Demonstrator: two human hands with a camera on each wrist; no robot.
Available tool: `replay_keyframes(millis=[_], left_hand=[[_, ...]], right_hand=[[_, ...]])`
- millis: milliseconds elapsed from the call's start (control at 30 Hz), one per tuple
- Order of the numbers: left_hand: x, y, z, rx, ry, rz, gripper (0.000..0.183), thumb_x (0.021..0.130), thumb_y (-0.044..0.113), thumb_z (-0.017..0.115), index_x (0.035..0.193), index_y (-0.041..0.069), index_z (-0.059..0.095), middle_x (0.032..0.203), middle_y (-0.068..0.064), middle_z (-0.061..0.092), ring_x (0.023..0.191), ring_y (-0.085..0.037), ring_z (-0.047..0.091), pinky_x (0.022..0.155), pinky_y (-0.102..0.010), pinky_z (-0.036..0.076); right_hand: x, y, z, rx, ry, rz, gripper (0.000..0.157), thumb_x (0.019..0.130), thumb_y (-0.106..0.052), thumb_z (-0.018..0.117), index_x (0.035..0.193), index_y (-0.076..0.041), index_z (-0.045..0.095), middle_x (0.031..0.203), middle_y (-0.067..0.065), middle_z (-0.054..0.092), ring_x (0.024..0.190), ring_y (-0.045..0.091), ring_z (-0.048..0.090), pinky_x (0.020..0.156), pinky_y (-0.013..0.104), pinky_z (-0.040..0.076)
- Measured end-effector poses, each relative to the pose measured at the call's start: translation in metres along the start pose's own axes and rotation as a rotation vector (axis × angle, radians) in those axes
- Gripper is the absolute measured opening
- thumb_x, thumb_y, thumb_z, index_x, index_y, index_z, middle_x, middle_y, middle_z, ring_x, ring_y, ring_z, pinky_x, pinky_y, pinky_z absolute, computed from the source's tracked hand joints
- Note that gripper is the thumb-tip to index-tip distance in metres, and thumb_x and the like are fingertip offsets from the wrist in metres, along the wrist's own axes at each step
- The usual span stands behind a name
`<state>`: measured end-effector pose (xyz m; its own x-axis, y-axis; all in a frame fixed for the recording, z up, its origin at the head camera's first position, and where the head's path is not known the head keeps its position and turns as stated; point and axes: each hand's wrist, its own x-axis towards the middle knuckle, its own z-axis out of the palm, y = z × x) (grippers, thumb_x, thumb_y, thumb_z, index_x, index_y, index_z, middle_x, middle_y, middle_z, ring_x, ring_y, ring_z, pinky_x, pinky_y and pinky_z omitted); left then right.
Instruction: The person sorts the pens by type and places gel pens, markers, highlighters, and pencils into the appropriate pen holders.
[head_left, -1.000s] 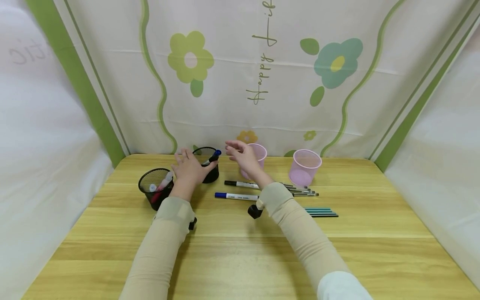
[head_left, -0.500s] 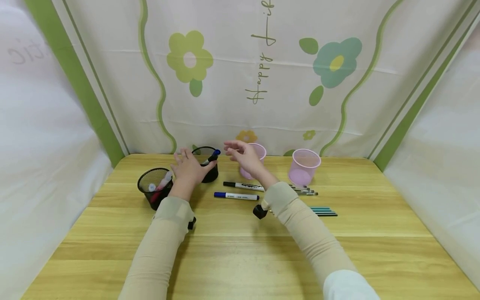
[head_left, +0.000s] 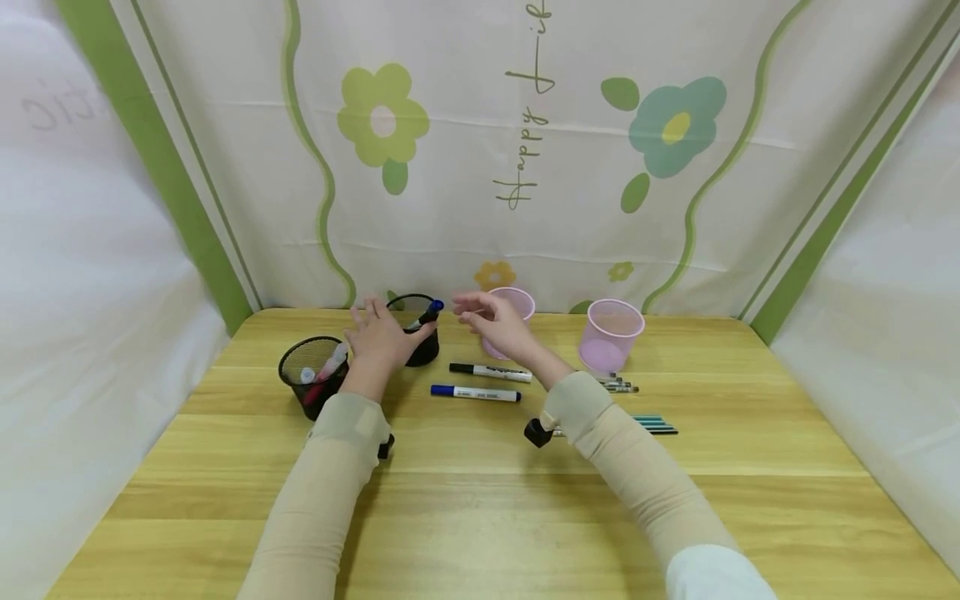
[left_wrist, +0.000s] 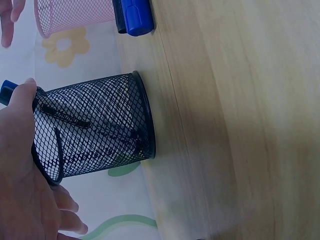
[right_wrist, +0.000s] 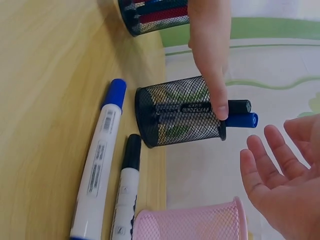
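Observation:
My left hand (head_left: 375, 342) grips the rim of a black mesh pen cup (left_wrist: 95, 125), thumb on the near side and fingers across the rim. Two markers stand in that cup, one with a blue cap (right_wrist: 242, 120), the other with a black cap (right_wrist: 240, 106). To the right, my right hand (head_left: 506, 329) hovers in front of a pink mesh cup (right_wrist: 192, 225). Its fingers are loosely bent and hold nothing. On the table below lie a black-capped whiteboard marker (head_left: 491, 372) and a blue-capped whiteboard marker (head_left: 476, 393), roughly side by side.
Another black mesh cup (head_left: 296, 387) with red and clear-capped pens stands left of my left wrist. A second pink mesh cup (head_left: 607, 342) is at the right. Thin dark-ended sticks (head_left: 621, 387) and teal pencils (head_left: 654, 423) lie partly behind my right forearm. A printed curtain (head_left: 450, 208) hangs behind the table.
My right hand and forearm have shifted a little to the right, uncovering more of the two loose markers. The left hand stays on the black cup.

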<state>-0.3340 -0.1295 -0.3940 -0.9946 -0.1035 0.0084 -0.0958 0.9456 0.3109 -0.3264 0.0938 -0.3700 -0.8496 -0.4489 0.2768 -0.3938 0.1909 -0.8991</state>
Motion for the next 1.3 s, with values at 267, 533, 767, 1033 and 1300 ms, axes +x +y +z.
replay_keyframes(millis=[267,533,767,1033,1300], left_hand=[[-0.001,-0.001,-0.001,0.019,-0.003,0.004,0.126,0.089,0.086,0.039,0.159,-0.011,-0.001,0.167,-0.03,0.001,0.151,-0.053,-0.001,0.114,-0.073,0.018],[-0.001,0.0,-0.003,0.003,-0.002,-0.002,0.125,0.091,0.083,0.041,0.158,-0.012,-0.006,0.167,-0.03,0.0,0.15,-0.054,-0.003,0.114,-0.073,0.016],[-0.001,0.0,-0.002,-0.008,-0.001,-0.005,0.124,0.091,0.082,0.042,0.158,-0.012,-0.004,0.167,-0.03,0.0,0.151,-0.054,-0.003,0.114,-0.073,0.015],[-0.001,0.001,-0.001,-0.014,-0.012,0.005,0.124,0.091,0.082,0.042,0.158,-0.011,-0.004,0.167,-0.03,-0.003,0.15,-0.054,-0.005,0.114,-0.074,0.014],[-0.002,0.001,-0.001,-0.003,-0.024,0.003,0.126,0.089,0.086,0.039,0.159,-0.01,-0.005,0.167,-0.029,-0.005,0.15,-0.054,-0.005,0.114,-0.073,0.015]], right_hand=[[-0.017,0.008,-0.006,-0.091,-0.047,0.027,0.034,0.105,-0.005,0.055,0.138,0.002,0.06,0.128,0.018,0.066,0.116,0.039,0.062,0.095,0.043,0.054],[-0.026,0.021,-0.011,-0.18,-0.137,-0.01,0.036,0.104,-0.002,0.055,0.139,0.004,0.059,0.129,0.025,0.064,0.117,0.035,0.062,0.099,0.044,0.052],[-0.03,0.03,-0.014,-0.222,-0.195,-0.055,0.036,0.103,0.0,0.055,0.138,0.008,0.057,0.13,0.025,0.064,0.121,0.04,0.06,0.103,0.045,0.049],[-0.035,0.038,-0.015,-0.368,-0.229,-0.081,0.039,0.098,0.007,0.058,0.137,0.008,0.059,0.131,0.027,0.063,0.118,0.041,0.063,0.101,0.046,0.051],[-0.04,0.043,-0.013,-0.601,-0.26,-0.041,0.043,0.097,0.004,0.065,0.14,0.002,0.059,0.137,0.014,0.063,0.124,0.03,0.06,0.106,0.044,0.048]])
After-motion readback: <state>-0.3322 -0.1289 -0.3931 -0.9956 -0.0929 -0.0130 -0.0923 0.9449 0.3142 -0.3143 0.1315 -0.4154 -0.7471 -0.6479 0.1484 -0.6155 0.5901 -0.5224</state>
